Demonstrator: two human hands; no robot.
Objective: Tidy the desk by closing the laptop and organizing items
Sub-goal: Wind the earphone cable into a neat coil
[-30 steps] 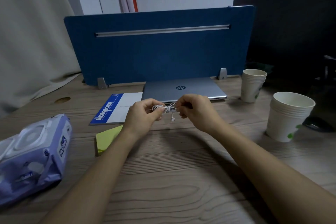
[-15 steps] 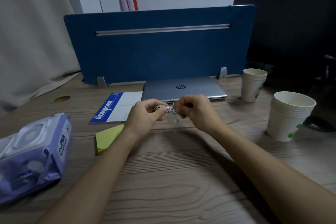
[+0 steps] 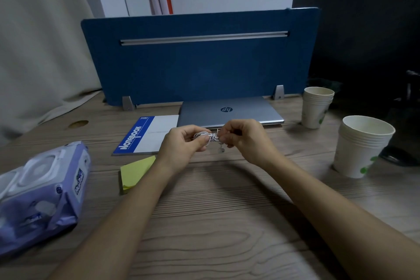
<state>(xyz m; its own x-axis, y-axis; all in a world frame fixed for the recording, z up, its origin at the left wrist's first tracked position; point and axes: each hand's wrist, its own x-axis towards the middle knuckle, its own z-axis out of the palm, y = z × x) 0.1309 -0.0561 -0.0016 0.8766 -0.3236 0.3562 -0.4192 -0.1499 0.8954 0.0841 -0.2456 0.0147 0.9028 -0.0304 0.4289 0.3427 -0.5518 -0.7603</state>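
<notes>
A silver laptop (image 3: 229, 111) lies closed against the blue desk divider (image 3: 200, 61). Just in front of it, above the desk, my left hand (image 3: 181, 148) and my right hand (image 3: 245, 138) both pinch a small coiled bundle of white earphone cable (image 3: 208, 137). One earbud (image 3: 222, 149) dangles below the bundle. A blue-and-white notebook (image 3: 147, 137) lies flat to the left of the laptop, and a yellow sticky-note pad (image 3: 134, 173) sits nearer me, partly under my left forearm.
A purple pack of wet wipes (image 3: 43, 193) lies at the left edge. Two stacks of paper cups stand on the right, one far (image 3: 317, 107) and one near (image 3: 361, 148). A dark object (image 3: 400, 157) sits behind the near cups. Bare wooden desk (image 3: 216, 223) spreads before me.
My hands stay in place while my fingers work the cable bundle; the dangling earbud has shifted slightly right and lower. Nothing else moved.
</notes>
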